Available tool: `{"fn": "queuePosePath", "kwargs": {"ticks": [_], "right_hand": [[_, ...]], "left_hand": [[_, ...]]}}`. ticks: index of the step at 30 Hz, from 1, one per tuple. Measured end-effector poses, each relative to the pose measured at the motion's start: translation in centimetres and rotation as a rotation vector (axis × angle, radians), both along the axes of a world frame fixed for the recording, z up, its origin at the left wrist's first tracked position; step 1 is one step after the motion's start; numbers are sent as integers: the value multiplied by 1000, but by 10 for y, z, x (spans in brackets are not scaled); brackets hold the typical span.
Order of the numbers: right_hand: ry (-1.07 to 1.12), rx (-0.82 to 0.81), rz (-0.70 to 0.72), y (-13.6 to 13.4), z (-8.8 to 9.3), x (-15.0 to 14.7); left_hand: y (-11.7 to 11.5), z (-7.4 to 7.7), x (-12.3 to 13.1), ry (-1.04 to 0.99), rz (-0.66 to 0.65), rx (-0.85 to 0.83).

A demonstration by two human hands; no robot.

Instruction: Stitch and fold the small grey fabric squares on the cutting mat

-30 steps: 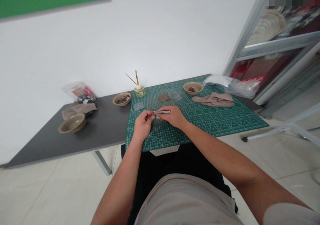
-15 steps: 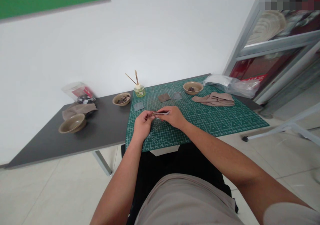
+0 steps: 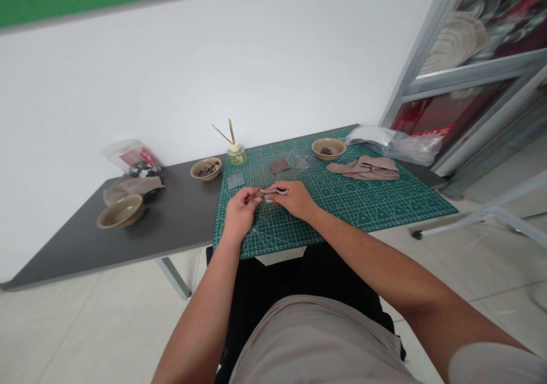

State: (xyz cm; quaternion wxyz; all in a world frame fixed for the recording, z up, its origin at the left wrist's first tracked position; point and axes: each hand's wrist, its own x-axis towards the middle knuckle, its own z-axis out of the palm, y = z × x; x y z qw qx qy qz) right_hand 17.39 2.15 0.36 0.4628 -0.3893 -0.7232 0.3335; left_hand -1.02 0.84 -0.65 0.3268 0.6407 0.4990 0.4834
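Observation:
Above the front part of the green cutting mat (image 3: pixel 294 224) my two hands meet, fingertips almost touching. My left hand (image 3: pixel 241 210) pinches a small brown piece (image 3: pixel 259 193), perhaps a stone, mostly covered by the fingers. A folded grey sheet that looks like sandpaper (image 3: pixel 276 191) is gripped in my right hand (image 3: pixel 296 200), its edge against the brown piece. Just beyond the hands lie a grey square sheet (image 3: pixel 235 181), a brown square sheet (image 3: pixel 279 166) and another grey sheet (image 3: pixel 302 162).
A bowl of small dark stones (image 3: pixel 206 169) stands left of the reed diffuser (image 3: pixel 236 152). Another bowl (image 3: pixel 329 148) and a brown cloth (image 3: pixel 365 168) lie right, near a plastic bag (image 3: pixel 395 143). Far left are a tilted bowl (image 3: pixel 122 212), a cloth (image 3: pixel 132 187) and a clear bag (image 3: pixel 132 157).
The folded sheet has shifted slightly and shows a wavier edge, and more of the brown piece is visible between my fingers. The view has moved a little; the table things stay put.

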Motion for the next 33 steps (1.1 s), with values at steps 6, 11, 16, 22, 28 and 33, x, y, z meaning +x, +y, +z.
{"fn": "queuePosePath", "kwargs": {"ticks": [6, 11, 16, 22, 28, 33], "right_hand": [[-4, 75, -7, -1, 1, 0], [-8, 104, -5, 0, -1, -1], [4, 97, -24, -1, 0, -2], [-53, 134, -24, -2, 3, -1], [-25, 138, -34, -2, 1, 0], [-34, 134, -90, -5, 4, 0]], "left_hand": [[-3, 6, 2, 30, 3, -3], [-5, 8, 3, 32, -7, -17], [-2, 4, 1, 13, -13, 0], [1, -1, -1, -23, -35, 11], [-2, 4, 2, -24, -35, -8], [0, 0, 0, -39, -19, 7]]}}
